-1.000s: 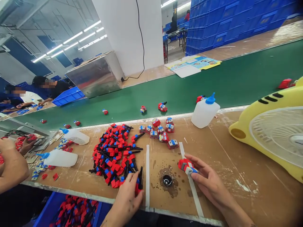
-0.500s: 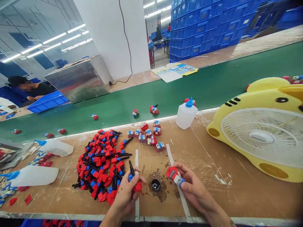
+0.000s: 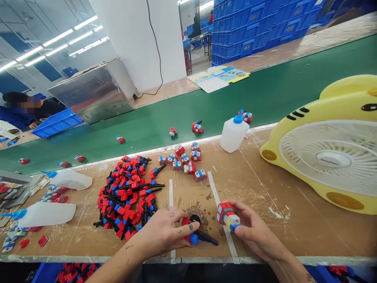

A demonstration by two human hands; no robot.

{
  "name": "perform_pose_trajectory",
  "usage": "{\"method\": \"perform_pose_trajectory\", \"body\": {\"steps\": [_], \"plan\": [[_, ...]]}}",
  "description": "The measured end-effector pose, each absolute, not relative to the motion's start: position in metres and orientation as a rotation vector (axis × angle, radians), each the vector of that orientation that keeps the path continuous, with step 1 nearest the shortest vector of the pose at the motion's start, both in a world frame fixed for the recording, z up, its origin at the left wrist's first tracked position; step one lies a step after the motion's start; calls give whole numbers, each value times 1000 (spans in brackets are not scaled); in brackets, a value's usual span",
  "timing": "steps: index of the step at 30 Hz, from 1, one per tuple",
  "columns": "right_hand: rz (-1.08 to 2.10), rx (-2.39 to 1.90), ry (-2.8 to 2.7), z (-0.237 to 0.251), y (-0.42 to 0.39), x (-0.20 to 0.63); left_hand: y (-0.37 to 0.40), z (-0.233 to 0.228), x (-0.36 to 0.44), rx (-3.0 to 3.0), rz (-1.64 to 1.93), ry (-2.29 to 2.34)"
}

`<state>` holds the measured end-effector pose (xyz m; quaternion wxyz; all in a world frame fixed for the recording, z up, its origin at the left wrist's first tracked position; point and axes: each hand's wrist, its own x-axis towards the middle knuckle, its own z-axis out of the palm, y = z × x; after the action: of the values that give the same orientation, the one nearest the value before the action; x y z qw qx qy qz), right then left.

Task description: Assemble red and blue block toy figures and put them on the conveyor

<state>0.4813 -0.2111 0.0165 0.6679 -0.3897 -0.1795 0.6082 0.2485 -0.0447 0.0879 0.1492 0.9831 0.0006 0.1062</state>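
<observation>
The left hand (image 3: 166, 231) grasped a red part (image 3: 193, 238) by the black cup (image 3: 194, 218) on the desk (image 3: 262, 188); the right hand (image 3: 255, 228) held a toy (image 3: 227, 216), apart from it. A pile of parts (image 3: 126, 196) seemed left to do; farther, several toys (image 3: 197, 127) already lay on the belt (image 3: 147, 131).

Left hand (image 3: 163, 231) grips a black-rodded piece (image 3: 193, 238) — right hand (image 3: 255, 230) holds a blocky toy (image 3: 227, 216)

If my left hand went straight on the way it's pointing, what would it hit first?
Probably the small round black dish, right at your left hand's fingertips. If it clears that, the red-and-white toy vehicle in your right hand looks next, though depth is unclear.
</observation>
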Motion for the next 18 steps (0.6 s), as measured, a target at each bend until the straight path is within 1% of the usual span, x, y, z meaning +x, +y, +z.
{"method": "perform_pose_trajectory", "body": {"steps": [2,5,10,15,18], "plan": [[1371,-842,-394,16,-211,480,-46,97,261,2985,182,-147],[1342,-820,-379,16,-213,479,-45,107,266,2942,75,-235],[1307,-798,-357,13,-219,483,-40,116,258,2794,13,-82],[1286,-844,-365,13,-215,487,-43,115,268,2968,23,-323],[1276,-856,-375,12,-211,485,-46,113,280,3049,-54,-391]]}}
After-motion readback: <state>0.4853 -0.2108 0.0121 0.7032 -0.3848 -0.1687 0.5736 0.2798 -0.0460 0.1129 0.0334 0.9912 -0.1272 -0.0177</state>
